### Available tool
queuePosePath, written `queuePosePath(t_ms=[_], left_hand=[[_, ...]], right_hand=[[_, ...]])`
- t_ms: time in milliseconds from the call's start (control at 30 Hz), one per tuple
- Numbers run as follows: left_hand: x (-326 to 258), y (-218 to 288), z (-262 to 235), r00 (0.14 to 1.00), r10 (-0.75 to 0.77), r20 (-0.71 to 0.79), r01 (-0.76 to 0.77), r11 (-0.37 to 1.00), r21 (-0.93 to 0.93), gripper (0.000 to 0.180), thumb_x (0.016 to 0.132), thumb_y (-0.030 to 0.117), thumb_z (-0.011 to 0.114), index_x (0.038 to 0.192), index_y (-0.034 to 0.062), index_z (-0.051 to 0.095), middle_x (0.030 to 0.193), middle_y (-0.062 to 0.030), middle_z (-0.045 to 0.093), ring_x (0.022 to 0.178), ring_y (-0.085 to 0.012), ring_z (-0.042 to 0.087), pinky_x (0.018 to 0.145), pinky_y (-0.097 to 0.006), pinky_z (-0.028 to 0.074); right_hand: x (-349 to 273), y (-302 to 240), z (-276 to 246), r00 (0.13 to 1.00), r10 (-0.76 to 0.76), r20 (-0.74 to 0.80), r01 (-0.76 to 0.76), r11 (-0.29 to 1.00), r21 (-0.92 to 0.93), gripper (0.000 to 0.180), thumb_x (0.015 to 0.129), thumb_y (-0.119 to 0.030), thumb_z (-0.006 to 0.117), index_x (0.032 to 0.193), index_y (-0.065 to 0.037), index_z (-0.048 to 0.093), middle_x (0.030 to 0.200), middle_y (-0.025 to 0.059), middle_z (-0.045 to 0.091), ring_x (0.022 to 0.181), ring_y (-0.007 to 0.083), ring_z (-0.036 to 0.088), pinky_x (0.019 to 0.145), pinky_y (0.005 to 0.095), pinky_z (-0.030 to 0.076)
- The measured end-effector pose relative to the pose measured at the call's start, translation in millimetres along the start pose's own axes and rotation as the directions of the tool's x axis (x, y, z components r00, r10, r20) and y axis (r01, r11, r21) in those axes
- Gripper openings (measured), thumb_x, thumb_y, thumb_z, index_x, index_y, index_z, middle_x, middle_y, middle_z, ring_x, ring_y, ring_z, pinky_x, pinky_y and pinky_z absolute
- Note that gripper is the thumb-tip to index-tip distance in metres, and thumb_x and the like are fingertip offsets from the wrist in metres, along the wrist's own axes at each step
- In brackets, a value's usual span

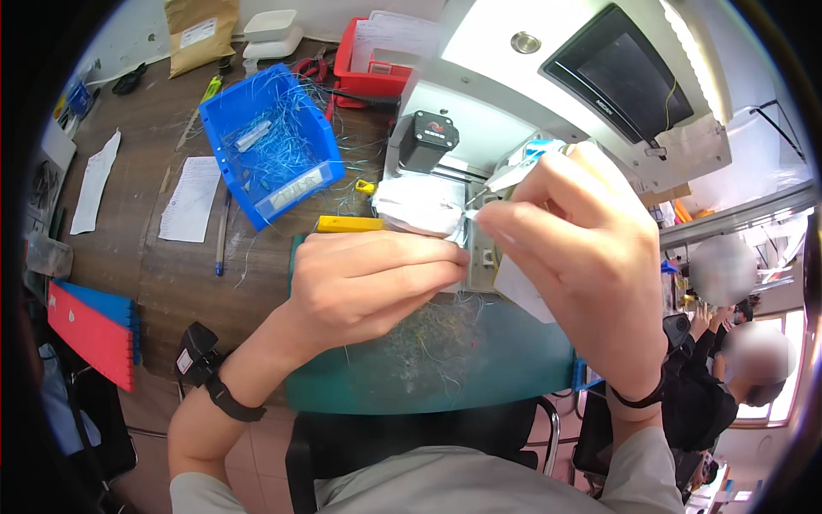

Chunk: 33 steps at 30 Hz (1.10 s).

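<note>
My left hand (364,287) is closed, its fingertips pinching a thin white strip or wire end (467,233) just in front of the white machine (505,94). My right hand (569,248) meets it from the right, thumb and forefinger pinched on the same thin piece, with a pale flat tag or card (518,291) tucked under its palm. A crumpled white wrapping (419,204) lies right behind my left knuckles. Both hands hover over a green mat (479,364) strewn with fine wire scraps.
A blue bin (270,141) full of thin blue-white wires stands at the back left, a red tray (364,64) behind it. Yellow block (349,224), papers (190,199), a pen (221,236) lie left. The machine's dark screen (621,73) sits right. Two people sit at far right.
</note>
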State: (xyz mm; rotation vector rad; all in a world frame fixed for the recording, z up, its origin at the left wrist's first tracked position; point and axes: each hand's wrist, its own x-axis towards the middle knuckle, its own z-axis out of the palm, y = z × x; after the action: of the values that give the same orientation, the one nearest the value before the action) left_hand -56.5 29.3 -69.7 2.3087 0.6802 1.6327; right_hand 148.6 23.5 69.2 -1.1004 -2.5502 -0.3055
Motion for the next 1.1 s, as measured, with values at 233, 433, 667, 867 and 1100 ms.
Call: queuePosePath(t_ms=[233,433,667,867,1100], left_hand=[[6.6,0.8,-0.5,0.998,0.066,0.001,-0.066,0.997,0.026,0.022,0.077,0.001,0.086,0.098,0.0055,0.081,0.100,-0.0071,0.082,0.087,-0.0249,0.078,0.074,-0.033,0.061],[14.0,8.0,-0.5,0.988,0.142,0.069,-0.149,0.982,0.117,0.021,0.076,0.000,0.088,0.095,0.0034,0.080,0.100,-0.0064,0.082,0.099,-0.0291,0.075,0.079,-0.035,0.059],[0.3,34.6,28.7,0.939,-0.344,0.010,0.336,0.910,-0.242,0.010,0.101,0.009,0.072,0.101,-0.0005,0.073,0.106,-0.0127,0.076,0.100,-0.0226,0.073,0.090,-0.033,0.059],[-3.6,75.6,39.4,0.430,-0.901,0.055,0.396,0.134,-0.908,0.028,0.117,0.032,0.049,0.106,0.0063,0.056,0.111,-0.0059,0.058,0.101,-0.0147,0.063,0.097,-0.027,0.053],[-14.5,67.5,44.5,0.304,-0.887,0.348,0.464,-0.181,-0.867,0.039,0.115,0.019,0.055,0.147,-0.0026,0.052,0.133,-0.0137,0.068,0.109,-0.0101,0.070,0.097,-0.022,0.060]], right_hand=[[-93.3,28.6,-54.5,0.927,0.331,-0.177,-0.249,0.895,0.369,0.020,0.082,0.000,0.083,0.101,-0.002,0.078,0.098,0.0082,0.073,0.088,0.0171,0.065,0.079,0.0289,0.050],[-220.0,67.7,-4.2,0.329,0.917,-0.227,-0.735,0.399,0.548,0.014,0.093,-0.005,0.080,0.107,-0.003,0.077,0.103,0.0028,0.074,0.095,0.0085,0.064,0.083,0.0253,0.050],[-283.8,108.7,52.1,0.628,0.744,-0.227,-0.736,0.663,0.137,0.014,0.093,-0.008,0.078,0.106,-0.004,0.076,0.105,0.0085,0.074,0.098,0.0262,0.069,0.085,0.0387,0.053],[-319.3,194.8,15.7,0.431,0.901,-0.057,-0.902,0.430,-0.027,0.016,0.090,-0.007,0.077,0.106,-0.005,0.074,0.112,0.0132,0.072,0.107,0.0321,0.068,0.091,0.0410,0.053],[-332.1,221.4,-12.2,0.662,0.692,0.288,-0.709,0.703,-0.058,0.037,0.085,0.006,0.074,0.119,-0.007,0.070,0.117,0.0108,0.073,0.111,0.0326,0.068,0.095,0.0436,0.054]])
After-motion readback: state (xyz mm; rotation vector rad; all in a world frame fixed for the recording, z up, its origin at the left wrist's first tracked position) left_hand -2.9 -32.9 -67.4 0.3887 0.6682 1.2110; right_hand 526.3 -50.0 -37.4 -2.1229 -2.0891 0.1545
